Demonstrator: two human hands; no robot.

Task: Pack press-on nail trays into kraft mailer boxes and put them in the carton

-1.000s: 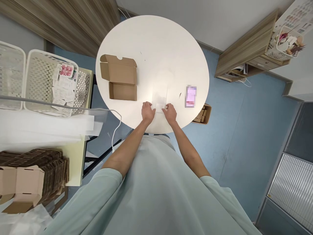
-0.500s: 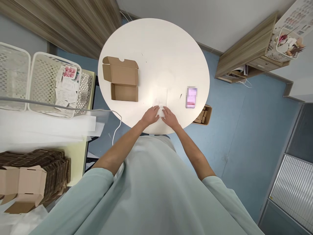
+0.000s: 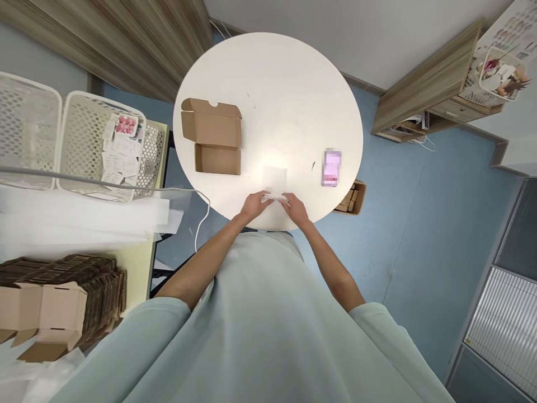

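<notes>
At the desk point(image 3: 293, 73), a white strip point(image 3: 275, 197) is pinched between left hand point(image 3: 253, 207) and right hand point(image 3: 297, 210) (long axis crosswise, neither nearer).

Pink-violet rectangle point(image 3: 331, 168): lay near the right edge of the surface point(image 3: 285, 73), too pixelated to identify.
Floor carton point(image 3: 361, 197): stood partly under the surface's near right edge, filled with small brown pieces.
White basket point(image 3: 84, 145): stood at the side table's point(image 3: 140, 274) far right corner, holding small packets point(image 3: 121, 146).
Carton stack point(image 3: 103, 291): lay toward the side table's near edge.
White cable point(image 3: 205, 210): curved past the side table's right edge.
Wooden cabinet point(image 3: 432, 73): bore a flower basket point(image 3: 480, 90) at its right end.
</notes>
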